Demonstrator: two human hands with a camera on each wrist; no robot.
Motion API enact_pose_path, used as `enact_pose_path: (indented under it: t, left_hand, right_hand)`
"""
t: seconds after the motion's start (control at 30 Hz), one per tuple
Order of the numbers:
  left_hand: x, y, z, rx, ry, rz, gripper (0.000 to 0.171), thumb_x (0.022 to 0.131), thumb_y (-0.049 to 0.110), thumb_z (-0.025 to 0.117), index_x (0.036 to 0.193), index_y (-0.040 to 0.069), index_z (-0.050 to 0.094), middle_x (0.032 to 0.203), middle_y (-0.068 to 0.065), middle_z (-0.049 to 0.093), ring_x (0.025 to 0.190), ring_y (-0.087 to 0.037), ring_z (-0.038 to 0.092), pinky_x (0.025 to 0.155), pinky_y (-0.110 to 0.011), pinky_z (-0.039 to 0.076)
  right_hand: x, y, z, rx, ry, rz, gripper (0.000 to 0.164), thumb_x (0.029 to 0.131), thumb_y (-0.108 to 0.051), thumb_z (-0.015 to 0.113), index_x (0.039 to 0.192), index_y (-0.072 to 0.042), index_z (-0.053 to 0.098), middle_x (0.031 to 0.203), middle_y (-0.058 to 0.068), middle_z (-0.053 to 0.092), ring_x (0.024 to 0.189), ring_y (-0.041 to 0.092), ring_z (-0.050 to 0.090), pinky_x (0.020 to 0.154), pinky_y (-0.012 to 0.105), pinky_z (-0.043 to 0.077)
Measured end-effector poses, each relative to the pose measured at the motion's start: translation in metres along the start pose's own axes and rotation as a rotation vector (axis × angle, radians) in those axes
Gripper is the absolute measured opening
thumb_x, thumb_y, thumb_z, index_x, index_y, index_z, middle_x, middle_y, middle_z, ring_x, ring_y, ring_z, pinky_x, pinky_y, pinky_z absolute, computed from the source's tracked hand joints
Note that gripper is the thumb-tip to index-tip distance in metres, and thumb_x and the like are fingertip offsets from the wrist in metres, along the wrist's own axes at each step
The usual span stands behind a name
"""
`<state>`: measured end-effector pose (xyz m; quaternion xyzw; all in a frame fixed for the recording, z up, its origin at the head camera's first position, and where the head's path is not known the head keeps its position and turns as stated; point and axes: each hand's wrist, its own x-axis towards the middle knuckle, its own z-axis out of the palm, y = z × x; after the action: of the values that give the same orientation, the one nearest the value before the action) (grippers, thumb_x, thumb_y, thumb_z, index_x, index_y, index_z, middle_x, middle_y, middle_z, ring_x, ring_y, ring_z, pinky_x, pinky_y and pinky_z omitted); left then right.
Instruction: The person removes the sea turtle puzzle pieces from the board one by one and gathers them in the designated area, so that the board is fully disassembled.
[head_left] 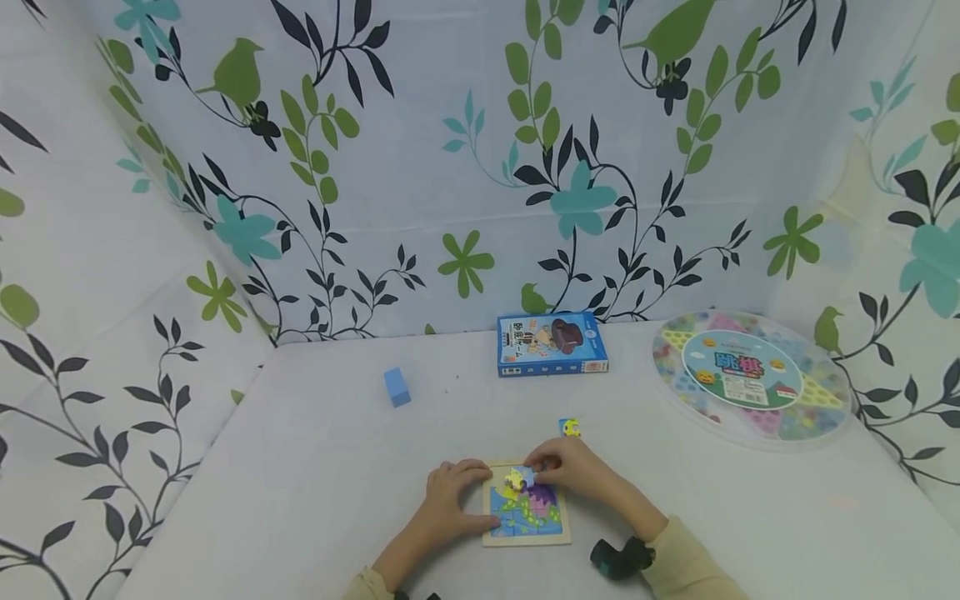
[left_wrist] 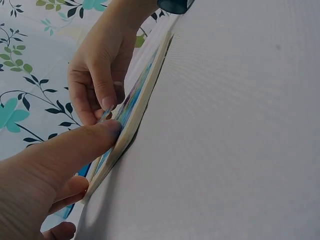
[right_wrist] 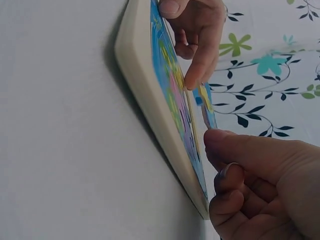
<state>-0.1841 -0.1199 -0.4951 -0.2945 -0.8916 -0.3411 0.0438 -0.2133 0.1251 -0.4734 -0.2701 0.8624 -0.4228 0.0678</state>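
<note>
A square jigsaw puzzle [head_left: 527, 521] in a pale wooden frame lies flat on the table, its picture blue, green, yellow and purple. My right hand [head_left: 576, 468] pinches a light blue and yellow puzzle piece [head_left: 520, 477] over the upper part of the puzzle. In the right wrist view that piece [right_wrist: 206, 102] is tilted between thumb and fingertip, above the board. At the left side, my left hand [head_left: 447, 502] rests with its thumb on the lower left edge and its fingers by the upper left corner. A loose piece [head_left: 570, 427] lies just beyond the frame.
Toward the back stand a blue game box [head_left: 552, 346] and a small blue block [head_left: 397, 387]. A large round board game package [head_left: 750, 375] lies at the back right. Patterned cloth [head_left: 480, 167] surrounds the table. A black device [head_left: 622, 558] sits at the right wrist.
</note>
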Motion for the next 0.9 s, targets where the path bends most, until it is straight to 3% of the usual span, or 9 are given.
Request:
enact_pose_path:
  t: [0.3,0.9]
  left_hand:
    - [0.000,0.003,-0.002,-0.010,-0.033,-0.048,0.059,0.065,0.047,0.074,0.110,0.012,0.060,0.116,0.004,0.052,0.089,-0.010,0.038,0.080,-0.042,0.026]
    - [0.000,0.001,-0.001,-0.007,-0.019,-0.034,0.058,0.065,0.048,0.073,0.109,0.013,0.060,0.116,0.004,0.051,0.090,-0.010,0.038,0.081,-0.042,0.025]
  right_hand:
    - [-0.003,0.007,-0.007,-0.002,0.052,-0.024,0.016,0.077,-0.012,0.069,0.093,-0.010,0.069,0.077,-0.012,0.060,0.065,0.007,0.049,0.059,0.024,0.043]
    - [-0.008,0.013,-0.037,0.009,0.090,0.002,0.017,0.078,-0.011,0.068,0.094,-0.007,0.069,0.076,-0.008,0.059,0.065,0.010,0.047,0.058,0.023,0.041]
